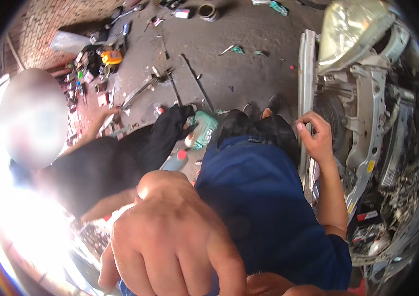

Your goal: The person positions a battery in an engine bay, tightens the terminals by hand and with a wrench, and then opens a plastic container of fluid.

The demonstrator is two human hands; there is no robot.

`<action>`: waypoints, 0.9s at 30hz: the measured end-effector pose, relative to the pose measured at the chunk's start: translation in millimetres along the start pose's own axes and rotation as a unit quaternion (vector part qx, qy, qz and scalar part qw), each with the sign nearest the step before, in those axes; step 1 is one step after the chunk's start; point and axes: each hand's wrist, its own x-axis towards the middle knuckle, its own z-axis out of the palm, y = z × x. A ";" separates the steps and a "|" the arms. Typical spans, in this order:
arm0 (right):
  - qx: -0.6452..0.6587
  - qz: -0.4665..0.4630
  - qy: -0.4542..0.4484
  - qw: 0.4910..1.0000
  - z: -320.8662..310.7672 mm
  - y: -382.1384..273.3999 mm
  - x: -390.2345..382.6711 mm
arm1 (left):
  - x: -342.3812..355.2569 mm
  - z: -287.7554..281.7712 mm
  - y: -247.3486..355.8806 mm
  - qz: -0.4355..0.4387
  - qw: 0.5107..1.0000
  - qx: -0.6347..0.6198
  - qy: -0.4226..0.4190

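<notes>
Right hand on car frame

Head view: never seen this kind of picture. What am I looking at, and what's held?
This is one wide fisheye camera worn on a person's head, looking down, so edges bend. The blue shirt is the wearer's own body. The left hand is close to the lens, fingers curled; whether it holds anything is hidden. The right hand has its grip closed on a white metal strip of a stripped car front. A co-worker in black crouches at the left. Scattered tools and a green-and-white bottle lie on the grey concrete floor.
</notes>
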 end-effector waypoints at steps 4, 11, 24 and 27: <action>0.022 -0.042 -0.038 0.998 -9.2 0.3 42.2 | -10.2 11.2 2.6 0.036 0.999 0.034 -0.011; 0.036 -0.055 -0.082 0.995 -2.9 -0.5 71.9 | -76.5 -16.3 -4.7 -0.032 0.957 0.268 0.103; -0.011 0.009 -0.097 0.995 -18.1 19.8 74.2 | -153.8 -77.6 -42.7 -0.414 0.622 0.577 0.331; -0.028 0.050 -0.055 0.997 -21.1 17.9 77.3 | -141.7 -99.3 -39.9 -0.401 0.649 0.577 0.294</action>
